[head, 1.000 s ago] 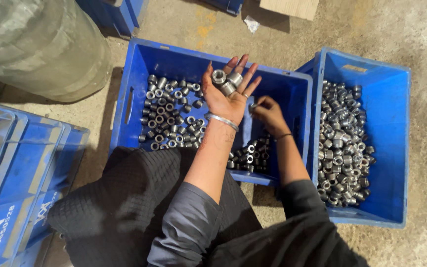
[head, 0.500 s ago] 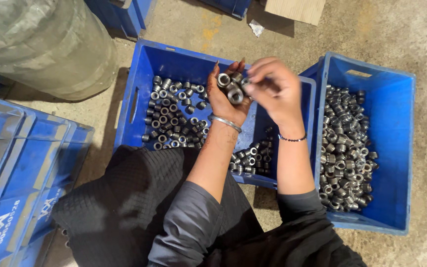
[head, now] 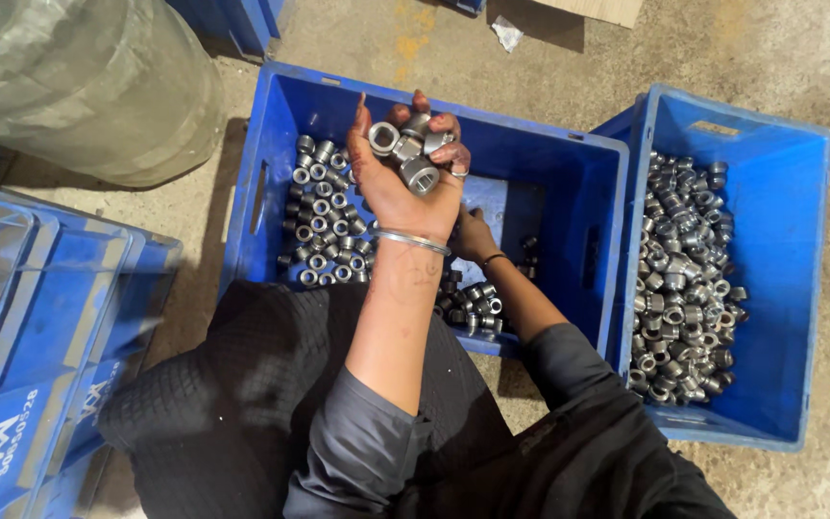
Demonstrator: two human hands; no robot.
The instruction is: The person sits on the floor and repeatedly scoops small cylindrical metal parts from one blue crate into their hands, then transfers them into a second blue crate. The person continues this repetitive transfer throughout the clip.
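While your left hand point(head: 405, 187) cups several fittings point(head: 407, 154) with fingers curled, your right hand point(head: 473, 235), its fingers hidden, reaches into the crate point(head: 549, 154), where a clean pick needs a sure pinch.

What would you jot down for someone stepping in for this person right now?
Left hand: raised palm-up over the middle blue crate, cupping a few short grey metal sleeves.
Right hand: down inside that crate, partly hidden behind the left wrist; whether it grips anything cannot be seen.
Parts: some sleeves stand in neat rows at the crate's left, a loose cluster lies at its near edge. The right-hand crate holds a loose heap.
Done: part of the middle crate is arranged in rows.
Left: the loose pieces and the heap remain unarranged.
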